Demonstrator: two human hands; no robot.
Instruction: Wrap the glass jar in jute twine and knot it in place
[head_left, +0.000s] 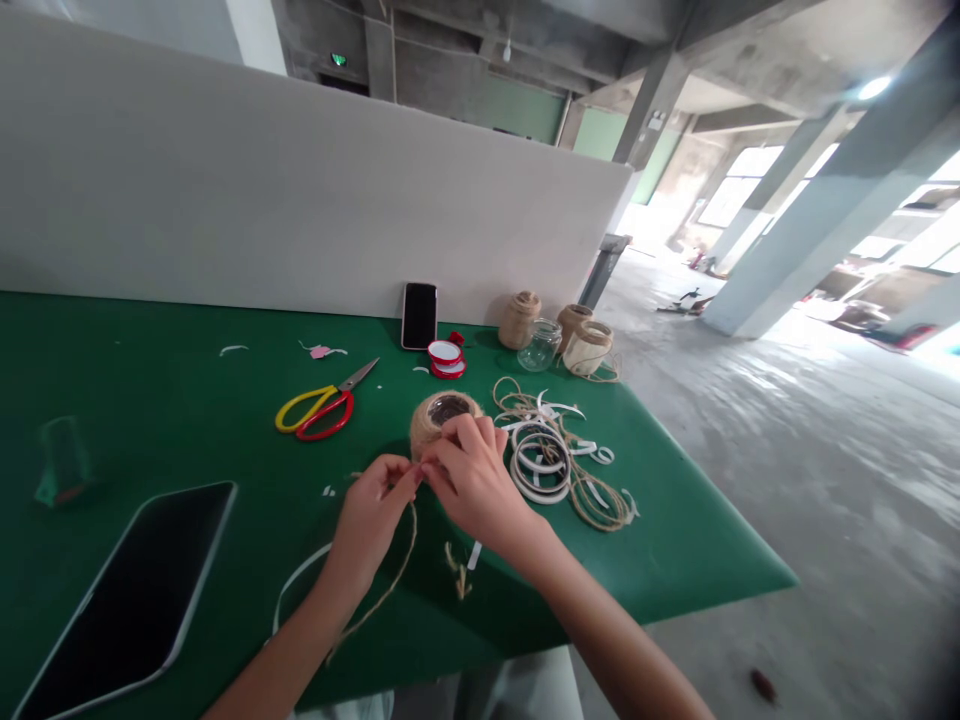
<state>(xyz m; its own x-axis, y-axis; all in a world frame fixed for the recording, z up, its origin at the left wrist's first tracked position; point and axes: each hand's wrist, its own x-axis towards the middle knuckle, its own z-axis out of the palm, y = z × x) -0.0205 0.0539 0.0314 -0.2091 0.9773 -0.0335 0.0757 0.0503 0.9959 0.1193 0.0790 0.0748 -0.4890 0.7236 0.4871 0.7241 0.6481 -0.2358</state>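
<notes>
My left hand [373, 520] is closed in a pinch, with a strand of jute twine [405, 560] hanging below its fingertips toward the table's front edge. Its fingertips meet those of my right hand [476, 482], which is also pinched closed at the same spot on the twine; the exact grip is partly hidden by the fingers. Just behind the fingers is a twine-wrapped glass jar [426, 418], its open mouth facing up toward me. My right hand covers the jar's front right side.
Yellow-and-red scissors [322, 410], a phone [419, 316] and red-rimmed tape rolls [447, 366] are on the green table [225, 420]. White rings [540, 490] and loose twine [600, 520] lie right. Several jars, including a clear one [538, 350], stand behind. A tablet [127, 600] lies left.
</notes>
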